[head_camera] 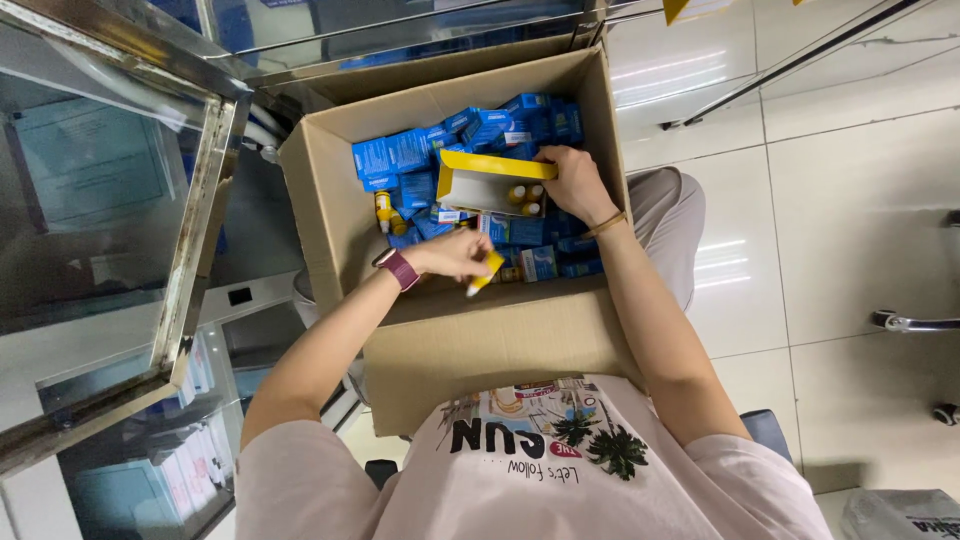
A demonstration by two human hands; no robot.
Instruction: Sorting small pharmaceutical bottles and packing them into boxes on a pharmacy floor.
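Your left hand was curled shut around a small yellow bottle, fingers wrapped over it, its white tip poking out below your knuckles, a maroon watch on that wrist. Your right hand was a bit further into the carton, fingers bent and resting on the right end of an open yellow tray box; looked more like steadying than a full grip, can't tell how tight. A thin band sat on that wrist.

The tray box lay just beyond your left hand, white inside, with a couple of yellow-capped bottles tucked at the end by your right fingers. All around and under both hands were little blue boxes piled loosely, and one loose yellow bottle lay among them past your left wrist.

Everything sat in a big cardboard carton, flaps open, near wall right against your body. The pile only filled the bottom, so the walls stood well above your hands, with bare cardboard floor beside your left hand. Outside your left elbow was a glass cabinet with a metal frame, close to the carton. Outside your right arm was white tiled floor.
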